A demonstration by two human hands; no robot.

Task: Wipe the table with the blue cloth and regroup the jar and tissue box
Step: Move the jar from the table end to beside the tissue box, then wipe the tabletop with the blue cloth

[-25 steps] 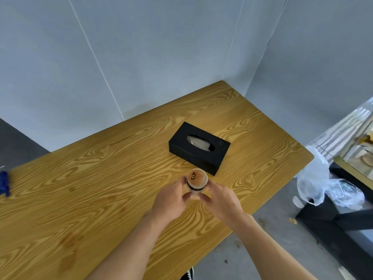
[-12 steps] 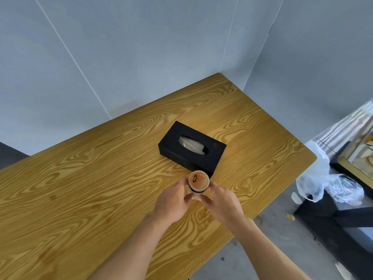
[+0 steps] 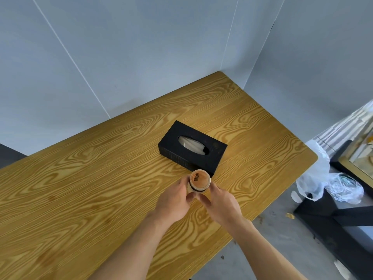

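Head camera view: compared with one second ago, the blue cloth that lay at the far left edge of the wooden surface is no longer inside the picture, because the camera has turned to the right. The jar with its round wooden lid is now a little nearer to the black tissue box than before; it stands upright just beside the near long side of the box, close to the right corner, and I cannot tell whether they touch. Both hands stay around the jar as in the earlier pictures. The left hand holds it from the left side with thumb and fingers, and the right hand presses on it from the right side, so the jar is clamped between the two hands. The lower part of the jar is hidden behind the fingers.

The tissue box lies diagonally near the middle of the surface, and a white tissue shows in its oval opening. Grey wall panels close the surface at the back and at the right. On the floor at the right there is a white plastic bag beside a dark low stand.

The lid carries a small dark mark, but it is too small to read. No other writing or brand can be read.
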